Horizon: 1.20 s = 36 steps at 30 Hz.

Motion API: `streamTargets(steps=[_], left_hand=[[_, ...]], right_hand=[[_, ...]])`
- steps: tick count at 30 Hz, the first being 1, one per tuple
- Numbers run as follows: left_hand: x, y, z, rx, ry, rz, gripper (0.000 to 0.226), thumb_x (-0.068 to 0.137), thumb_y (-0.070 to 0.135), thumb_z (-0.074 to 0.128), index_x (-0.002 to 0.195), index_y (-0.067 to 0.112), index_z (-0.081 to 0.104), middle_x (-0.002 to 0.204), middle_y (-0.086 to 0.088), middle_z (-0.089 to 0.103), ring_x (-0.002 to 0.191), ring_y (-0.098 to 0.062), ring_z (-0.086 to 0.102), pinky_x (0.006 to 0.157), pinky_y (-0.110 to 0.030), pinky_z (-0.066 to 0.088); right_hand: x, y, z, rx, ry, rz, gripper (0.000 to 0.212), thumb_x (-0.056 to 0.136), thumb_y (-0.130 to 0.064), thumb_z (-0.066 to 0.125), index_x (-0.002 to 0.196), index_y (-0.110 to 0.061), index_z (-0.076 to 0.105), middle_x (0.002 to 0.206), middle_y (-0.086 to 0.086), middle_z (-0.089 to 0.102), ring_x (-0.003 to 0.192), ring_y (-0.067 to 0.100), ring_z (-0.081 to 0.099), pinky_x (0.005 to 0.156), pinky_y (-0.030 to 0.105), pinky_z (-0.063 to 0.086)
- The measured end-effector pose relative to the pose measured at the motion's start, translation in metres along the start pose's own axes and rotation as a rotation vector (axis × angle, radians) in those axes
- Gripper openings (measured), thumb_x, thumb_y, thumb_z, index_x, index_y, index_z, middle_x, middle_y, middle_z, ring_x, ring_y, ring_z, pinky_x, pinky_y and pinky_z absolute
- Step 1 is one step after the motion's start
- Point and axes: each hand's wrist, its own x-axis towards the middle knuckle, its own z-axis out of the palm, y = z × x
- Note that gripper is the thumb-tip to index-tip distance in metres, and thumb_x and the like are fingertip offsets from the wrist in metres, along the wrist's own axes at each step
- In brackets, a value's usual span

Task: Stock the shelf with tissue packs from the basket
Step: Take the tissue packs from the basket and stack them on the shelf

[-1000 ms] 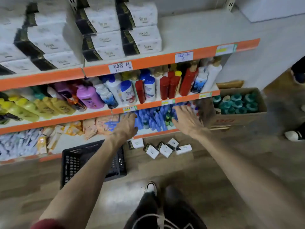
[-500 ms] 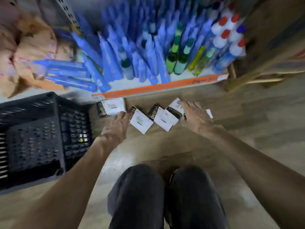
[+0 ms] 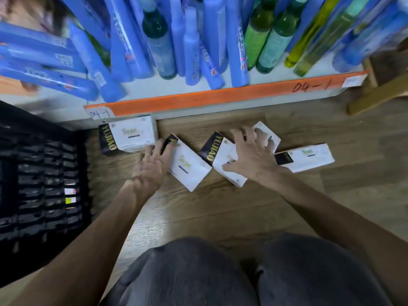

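Note:
Several white tissue packs with black ends lie on the wooden floor under the lowest shelf (image 3: 220, 97). My left hand (image 3: 152, 166) curls its fingers over the black end of one tilted tissue pack (image 3: 189, 170). My right hand (image 3: 249, 155) is spread flat across two packs: its thumb is on the near pack (image 3: 225, 166) and its fingers are on the far pack (image 3: 268, 132). One more pack (image 3: 134, 134) lies by the shelf foot at the left, and another pack (image 3: 309, 157) lies to the right. The black basket (image 3: 44, 184) stands at the left.
Blue tubes and green bottles (image 3: 265, 40) crowd the lowest shelf, whose orange edge strip is marked 04-1. A wooden frame (image 3: 379, 96) stands at the right. My knees (image 3: 242, 272) in dark trousers fill the bottom of the view, close to the packs.
I have dropped from standing to a crouch. Both hands came down from shelf height to the floor and now rest on the tissue packs.

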Motion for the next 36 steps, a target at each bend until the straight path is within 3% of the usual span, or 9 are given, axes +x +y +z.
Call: streamTargets(steps=[4, 9, 12, 14, 17, 24, 29, 32, 36], left_hand=[[0.001, -0.001, -0.002, 0.017, -0.026, -0.004, 0.087, 0.082, -0.002, 0.047, 0.149, 0.033, 0.004, 0.147, -0.007, 0.022, 0.119, -0.031, 0.045, 0.099, -0.046, 0.043], [0.014, 0.0, 0.004, 0.113, -0.02, 0.01, 0.098, 0.079, -0.006, 0.052, 0.146, 0.04, -0.004, 0.155, -0.004, 0.006, 0.108, -0.028, 0.051, 0.091, -0.04, 0.049], [0.014, 0.005, 0.004, 0.148, -0.058, -0.002, 0.098, 0.08, -0.006, 0.048, 0.147, 0.041, -0.004, 0.156, -0.005, 0.002, 0.113, -0.031, 0.048, 0.092, -0.04, 0.048], [0.01, 0.006, 0.003, 0.142, -0.096, -0.015, 0.095, 0.081, -0.005, 0.048, 0.149, 0.04, 0.0, 0.156, -0.007, 0.002, 0.118, -0.033, 0.046, 0.096, -0.041, 0.044], [0.004, 0.008, 0.004, 0.125, -0.118, -0.029, 0.09, 0.079, 0.001, 0.06, 0.147, 0.034, 0.011, 0.153, -0.009, 0.011, 0.114, -0.031, 0.05, 0.093, -0.04, 0.047], [-0.003, 0.003, 0.002, 0.038, -0.19, -0.013, 0.091, 0.066, 0.017, 0.075, 0.14, 0.029, 0.025, 0.138, 0.005, 0.031, 0.106, -0.026, 0.054, 0.087, -0.039, 0.053], [-0.012, 0.0, -0.023, -0.029, -0.226, -0.028, 0.093, 0.063, 0.022, 0.079, 0.138, 0.031, 0.025, 0.135, 0.012, 0.031, 0.11, -0.021, 0.052, 0.084, -0.033, 0.054], [-0.032, 0.0, -0.068, -0.073, -0.188, -0.07, 0.088, 0.058, 0.024, 0.08, 0.131, 0.031, 0.031, 0.129, 0.014, 0.032, 0.106, -0.02, 0.057, 0.079, -0.034, 0.055], [-0.086, 0.011, -0.162, -0.117, -0.144, -0.112, 0.082, 0.054, 0.027, 0.079, 0.121, 0.031, 0.032, 0.119, 0.015, 0.03, 0.101, -0.021, 0.059, 0.078, -0.036, 0.055]], right_hand=[[-0.001, 0.04, -0.014, 0.335, 0.045, -0.003, 0.067, 0.091, -0.035, 0.057, 0.148, -0.029, 0.024, 0.148, 0.008, 0.03, 0.136, 0.033, 0.029, 0.107, 0.052, 0.032], [0.007, 0.077, -0.028, 0.454, -0.026, -0.144, 0.048, 0.102, -0.015, 0.038, 0.145, -0.035, 0.033, 0.141, 0.003, 0.043, 0.113, 0.017, 0.047, 0.088, 0.035, 0.042], [0.013, 0.089, -0.026, 0.382, 0.002, -0.126, 0.062, 0.098, -0.004, 0.044, 0.145, -0.041, 0.029, 0.143, 0.007, 0.044, 0.116, 0.027, 0.053, 0.092, 0.044, 0.048], [0.014, 0.098, -0.023, 0.147, -0.102, -0.14, 0.09, 0.084, 0.008, 0.059, 0.149, -0.04, 0.018, 0.155, 0.003, 0.026, 0.134, 0.03, 0.036, 0.097, 0.046, 0.044], [0.015, 0.104, -0.017, -0.159, -0.141, -0.189, 0.111, 0.075, 0.0, 0.075, 0.152, -0.036, 0.003, 0.161, -0.004, 0.002, 0.143, 0.03, 0.015, 0.102, 0.051, 0.041], [0.033, 0.085, -0.019, -0.118, -0.162, -0.235, 0.11, 0.068, -0.034, 0.083, 0.15, -0.031, 0.011, 0.161, -0.008, 0.002, 0.148, 0.021, -0.005, 0.113, 0.055, 0.025], [0.027, 0.086, -0.02, -0.169, 0.044, -0.325, 0.095, 0.062, -0.05, 0.08, 0.137, -0.016, 0.034, 0.147, 0.011, 0.037, 0.146, 0.026, 0.018, 0.119, 0.047, 0.016], [0.001, 0.079, -0.05, 0.039, 0.197, -0.298, 0.085, 0.056, -0.045, 0.082, 0.124, -0.009, 0.048, 0.118, 0.01, 0.054, 0.116, 0.031, 0.048, 0.106, 0.043, 0.035], [-0.063, 0.052, -0.125, 0.183, 0.268, -0.263, 0.079, 0.057, -0.04, 0.078, 0.123, -0.015, 0.044, 0.114, 0.003, 0.051, 0.115, 0.024, 0.044, 0.105, 0.034, 0.036]])
